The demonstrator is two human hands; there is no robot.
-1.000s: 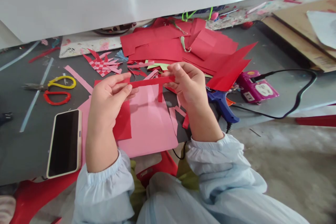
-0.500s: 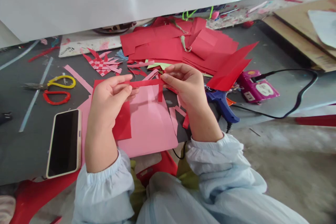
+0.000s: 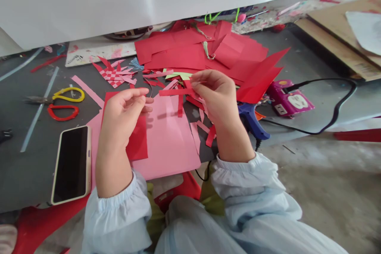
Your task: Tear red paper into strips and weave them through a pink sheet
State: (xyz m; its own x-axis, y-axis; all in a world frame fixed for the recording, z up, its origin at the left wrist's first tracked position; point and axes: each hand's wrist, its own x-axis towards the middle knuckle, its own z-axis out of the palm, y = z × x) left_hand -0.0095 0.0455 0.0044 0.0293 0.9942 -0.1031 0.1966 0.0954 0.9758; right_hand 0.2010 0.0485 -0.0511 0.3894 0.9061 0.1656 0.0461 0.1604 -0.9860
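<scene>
My right hand (image 3: 217,93) pinches a narrow red paper strip (image 3: 173,92) near its right end. The strip's left end hangs free in the air, a small gap away from my left hand (image 3: 123,111). The fingers of my left hand are loosely curved and slightly apart, with nothing visible in them. Below the hands lie a sheet of pink paper (image 3: 169,143) and, partly hidden by my left hand, a red paper piece (image 3: 139,143). Another red strip (image 3: 180,107) lies on the pink sheet.
Scissors (image 3: 59,99) and a phone (image 3: 72,164) lie on the left. A woven paper piece (image 3: 111,75) and stacked red paper (image 3: 178,55) are at the back. Right stand a blue glue gun (image 3: 253,121), a purple socket box (image 3: 290,97) with a black cable, and a cardboard piece (image 3: 333,47).
The red strip was stretched between both hands; my left hand has let go of its end. My right hand first slid its grip along the strip, then moved slightly right with it.
</scene>
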